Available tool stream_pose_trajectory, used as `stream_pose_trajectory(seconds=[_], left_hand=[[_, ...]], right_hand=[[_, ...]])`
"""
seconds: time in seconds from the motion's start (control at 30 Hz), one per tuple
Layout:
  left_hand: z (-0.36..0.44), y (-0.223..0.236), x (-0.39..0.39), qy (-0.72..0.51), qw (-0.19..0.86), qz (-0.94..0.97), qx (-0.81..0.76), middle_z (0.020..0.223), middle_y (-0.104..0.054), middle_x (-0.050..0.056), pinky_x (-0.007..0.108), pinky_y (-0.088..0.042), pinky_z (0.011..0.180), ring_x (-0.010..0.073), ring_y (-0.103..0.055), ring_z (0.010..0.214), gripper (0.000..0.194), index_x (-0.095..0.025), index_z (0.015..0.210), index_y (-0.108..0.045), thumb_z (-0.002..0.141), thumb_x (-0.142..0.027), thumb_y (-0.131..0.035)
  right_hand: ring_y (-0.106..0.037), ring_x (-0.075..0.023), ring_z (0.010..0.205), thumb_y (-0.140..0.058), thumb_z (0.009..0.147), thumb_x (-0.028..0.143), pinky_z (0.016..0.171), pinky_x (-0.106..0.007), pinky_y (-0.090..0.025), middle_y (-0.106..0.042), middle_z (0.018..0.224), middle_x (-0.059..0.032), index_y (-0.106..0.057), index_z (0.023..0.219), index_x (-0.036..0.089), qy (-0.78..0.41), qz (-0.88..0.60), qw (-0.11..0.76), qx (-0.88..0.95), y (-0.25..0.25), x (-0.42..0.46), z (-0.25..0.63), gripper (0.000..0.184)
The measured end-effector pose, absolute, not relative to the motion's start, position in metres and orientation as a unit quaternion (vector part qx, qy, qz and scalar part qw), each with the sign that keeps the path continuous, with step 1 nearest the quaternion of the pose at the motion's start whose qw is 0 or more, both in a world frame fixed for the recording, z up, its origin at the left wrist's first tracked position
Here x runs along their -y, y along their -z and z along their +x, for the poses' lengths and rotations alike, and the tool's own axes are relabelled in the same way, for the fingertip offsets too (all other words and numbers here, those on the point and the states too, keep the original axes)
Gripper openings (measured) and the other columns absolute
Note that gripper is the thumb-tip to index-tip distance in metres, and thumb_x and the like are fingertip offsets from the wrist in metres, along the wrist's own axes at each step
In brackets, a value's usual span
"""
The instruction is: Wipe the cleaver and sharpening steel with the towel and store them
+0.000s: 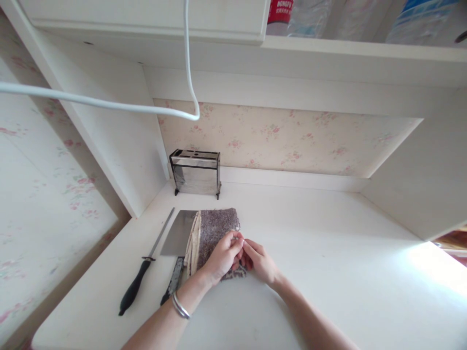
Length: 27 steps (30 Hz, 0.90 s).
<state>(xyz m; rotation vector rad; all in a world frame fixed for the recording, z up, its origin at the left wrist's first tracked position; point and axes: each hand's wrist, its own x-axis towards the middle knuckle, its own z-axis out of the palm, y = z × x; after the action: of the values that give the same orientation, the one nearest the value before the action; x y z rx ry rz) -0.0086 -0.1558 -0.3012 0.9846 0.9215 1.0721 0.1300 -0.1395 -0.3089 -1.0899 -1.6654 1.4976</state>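
Note:
A folded brown-and-cream cloth (219,221) lies on the white counter. Above its right edge, my left hand (226,253) and my right hand (260,260) meet, thumbs and fingertips pinched together. Whatever sits between the fingers is too small or too hidden to name. Just left of the cloth is a cleaver (177,234), its wide grey blade partly covered by the cloth and its dark handle near my left forearm. Farther left rests a honing steel (135,288) with a black handle, its rod pointing away from me.
At the back left stands a knife block (195,177) with clear sides and a black frame. A white cable (120,104) hangs across the upper left. Overhead, a shelf (346,46) holds a bottle with a red label (280,12). Side panels bound the counter (310,214).

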Motion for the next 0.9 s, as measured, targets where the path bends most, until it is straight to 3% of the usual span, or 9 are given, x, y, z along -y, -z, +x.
stream_pose_trajectory(seconds=[0.9], left_hand=[[-0.0079, 0.2998, 0.1560, -0.474, 0.653, 0.435, -0.400, 0.058, -0.042, -0.007, 0.016, -0.029, 0.035, 0.0068, -0.039, 0.043, 0.030, -0.021, 0.094, -0.046, 0.082, -0.046, -0.055]], right_hand=[[-0.043, -0.0095, 0.050, -0.033, 0.090, 0.057, 0.050, -0.023, -0.035, -0.052, 0.058, 0.0011, -0.051, 0.071, 0.017, -0.563, -0.418, 0.319, 0.637, 0.3093, 0.1395, 0.1301, 0.047]])
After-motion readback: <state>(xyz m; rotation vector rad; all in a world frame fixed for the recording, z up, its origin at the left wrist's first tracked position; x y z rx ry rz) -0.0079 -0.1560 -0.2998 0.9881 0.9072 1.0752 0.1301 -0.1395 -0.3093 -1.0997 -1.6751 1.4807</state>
